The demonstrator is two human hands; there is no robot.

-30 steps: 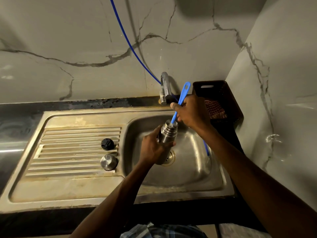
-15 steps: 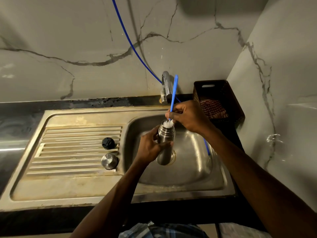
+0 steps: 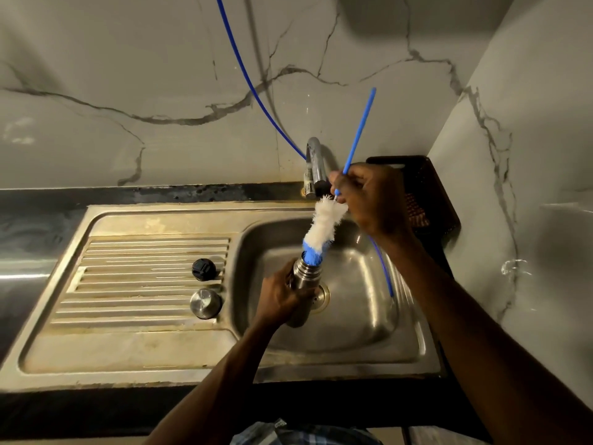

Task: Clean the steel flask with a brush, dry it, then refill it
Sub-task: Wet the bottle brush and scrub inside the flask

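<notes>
Steel flask (image 3: 301, 277) in left grip (image 3: 282, 295); right grip (image 3: 372, 200) pinches brush (image 3: 324, 229).

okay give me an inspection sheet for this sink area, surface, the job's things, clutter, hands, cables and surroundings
Surface: steel sink with ribbed drainboard, stained.
Job's things: steel flask held over the basin; brush bristles mostly out, blue tip at the flask mouth.
Clutter: black cap and steel lid on the drainboard.
Hands: left hand grips the flask; right hand pinches the brush handle.
Cables: blue tube down the wall into the basin.
Surroundings: marble walls, tap, dark basket in the corner.
</notes>
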